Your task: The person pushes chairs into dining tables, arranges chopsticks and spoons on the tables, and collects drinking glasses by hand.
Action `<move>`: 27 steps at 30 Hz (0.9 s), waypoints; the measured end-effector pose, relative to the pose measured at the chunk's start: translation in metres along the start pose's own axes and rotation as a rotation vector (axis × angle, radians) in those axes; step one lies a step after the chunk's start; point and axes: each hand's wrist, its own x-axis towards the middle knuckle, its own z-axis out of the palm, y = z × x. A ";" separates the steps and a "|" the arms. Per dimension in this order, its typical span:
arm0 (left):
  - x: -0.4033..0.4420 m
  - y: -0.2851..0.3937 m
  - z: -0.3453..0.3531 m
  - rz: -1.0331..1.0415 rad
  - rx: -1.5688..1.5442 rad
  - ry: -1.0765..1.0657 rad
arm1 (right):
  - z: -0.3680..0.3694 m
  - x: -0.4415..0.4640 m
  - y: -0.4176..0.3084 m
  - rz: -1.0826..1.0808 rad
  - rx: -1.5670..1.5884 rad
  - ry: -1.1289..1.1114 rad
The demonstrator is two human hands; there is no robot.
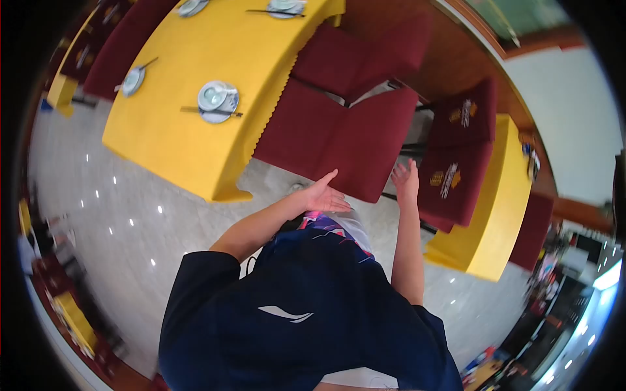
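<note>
— Maroon chair (332, 140) dead ahead in the head view, seat end up against the yellow table (195, 58), as far as I can tell. What are the hands up to?

— Both empty from my end. Left hand (324, 197) is stretched wide, thumb out, at the chair's near edge. Right hand (407, 182) is just past the backrest (375, 146), fingers loosely apart. Can't tell if either is touching.

— So what step would you call it?

— Just hands held out, I'd say, with the near end of the backrest between them. For a grip I'd need both palms in closer, minding the printed chair (450, 186) by the right hand.

— And the room?

— Yellow cloth on the table, with a bowl (212, 96) on a plate (231, 107) and chopsticks (192, 109). Shiny grey floor (124, 169). Second yellow table (499, 195) behind the printed chair, pale panel (564, 104) beyond. Edges of my feed are too warped to trust.
</note>
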 end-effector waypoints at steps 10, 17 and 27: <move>0.047 -0.030 0.038 0.403 -0.200 0.087 | 0.075 0.209 -0.107 -0.433 -0.618 -0.204; 0.099 -0.074 0.074 0.580 -0.700 0.379 | 0.059 0.252 -0.113 -0.171 -0.688 -0.498; 0.129 -0.057 0.115 1.131 -0.937 0.680 | 0.088 0.245 -0.141 0.899 -0.337 -0.775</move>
